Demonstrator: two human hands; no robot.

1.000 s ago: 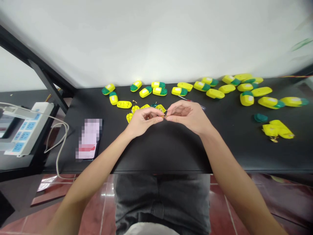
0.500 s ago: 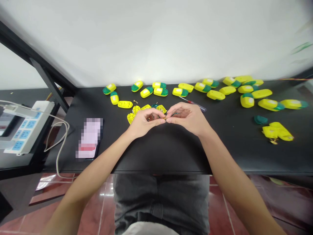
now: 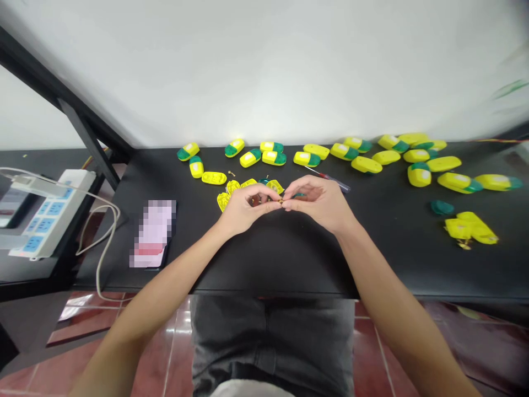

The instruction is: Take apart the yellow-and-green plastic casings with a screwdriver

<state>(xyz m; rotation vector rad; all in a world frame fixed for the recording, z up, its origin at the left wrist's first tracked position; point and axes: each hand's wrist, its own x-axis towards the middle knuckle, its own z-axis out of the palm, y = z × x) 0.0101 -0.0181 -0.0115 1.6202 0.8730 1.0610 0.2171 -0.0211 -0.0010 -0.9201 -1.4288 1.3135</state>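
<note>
My left hand [image 3: 247,202] and my right hand [image 3: 317,202] meet over the black table [image 3: 273,259], fingertips together on a tiny gold-coloured metal part [image 3: 281,202]. Open yellow plastic shell halves [image 3: 223,201] lie just past my left hand, and another [image 3: 275,187] sits beyond my fingers. A small green piece [image 3: 298,194] shows between my right fingers, though its shape is hidden. Several closed yellow-and-green capsule cases [image 3: 262,157] stand in a loose row farther back. A small screwdriver [image 3: 330,180] lies behind my right hand.
A phone with a blurred screen [image 3: 154,234] lies left of my hands. A white power strip [image 3: 45,215] and its pale cable [image 3: 108,242] sit beyond the table's left end. Yellow shells with small gold parts [image 3: 470,229] lie at the right, beside a green shell [image 3: 442,207].
My hands stay together, still pinching the tiny part. The table and everything on it sit slightly lower and shifted right in the view, as the head camera moves.
</note>
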